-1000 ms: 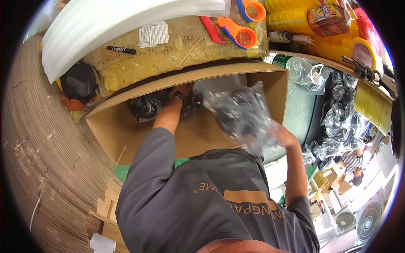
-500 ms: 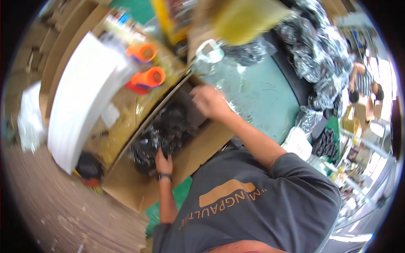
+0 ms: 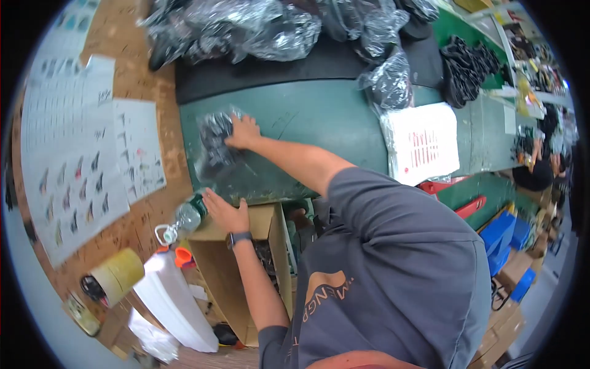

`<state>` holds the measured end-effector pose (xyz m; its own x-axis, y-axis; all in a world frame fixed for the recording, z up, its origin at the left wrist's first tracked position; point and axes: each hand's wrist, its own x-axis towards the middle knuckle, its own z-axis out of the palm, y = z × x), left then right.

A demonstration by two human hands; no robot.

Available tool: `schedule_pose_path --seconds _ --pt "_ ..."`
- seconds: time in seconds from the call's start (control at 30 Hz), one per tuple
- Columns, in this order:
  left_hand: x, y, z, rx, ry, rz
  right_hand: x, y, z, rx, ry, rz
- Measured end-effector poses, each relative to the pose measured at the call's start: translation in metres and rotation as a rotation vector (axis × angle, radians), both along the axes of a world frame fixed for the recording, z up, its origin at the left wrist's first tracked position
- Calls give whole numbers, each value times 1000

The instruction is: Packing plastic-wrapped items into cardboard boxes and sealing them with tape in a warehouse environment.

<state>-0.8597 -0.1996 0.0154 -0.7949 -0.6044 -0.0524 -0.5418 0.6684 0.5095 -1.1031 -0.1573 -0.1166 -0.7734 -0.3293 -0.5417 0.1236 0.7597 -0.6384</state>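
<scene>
My right hand point(image 3: 244, 131) grips the near edge of a clear plastic bag with a black item inside point(image 3: 215, 138), lying on the green tabletop. What the black item is, I cannot make out. My left hand point(image 3: 228, 212), with a dark watch at the wrist, is open, fingers stretched out over the end of an open cardboard box point(image 3: 215, 258). Its fingertips are beside a clear plastic bottle point(image 3: 187, 215) with a white loop at its neck; whether they touch it I cannot tell. Dark bagged goods point(image 3: 264, 255) show inside the box, partly hidden by my forearm.
Along the far side, black goods in clear bags point(image 3: 246, 31) are heaped on a dark mat point(image 3: 270, 83). A white printed bag point(image 3: 424, 142) lies on the right of the table. Printed sheets point(image 3: 74, 160), a yellow tape roll point(image 3: 114, 275) and white foam sheets point(image 3: 172, 301) are at the left.
The view has swung toward the table. My left hand has left the bagged goods in the box and is over its end. My right hand has moved from above the box to the bagged item.
</scene>
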Motion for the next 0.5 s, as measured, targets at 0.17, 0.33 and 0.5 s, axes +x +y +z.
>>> schedule_pose_path --seconds 0.17,0.33,0.5 --pt "-25 29 -93 101 -655 -187 -45 214 23 -233 182 268" --pt "4 143 -164 143 -297 -31 -182 448 100 451 775 -591" --pt "-27 201 -146 335 -375 65 -201 445 49 481 366 -652"
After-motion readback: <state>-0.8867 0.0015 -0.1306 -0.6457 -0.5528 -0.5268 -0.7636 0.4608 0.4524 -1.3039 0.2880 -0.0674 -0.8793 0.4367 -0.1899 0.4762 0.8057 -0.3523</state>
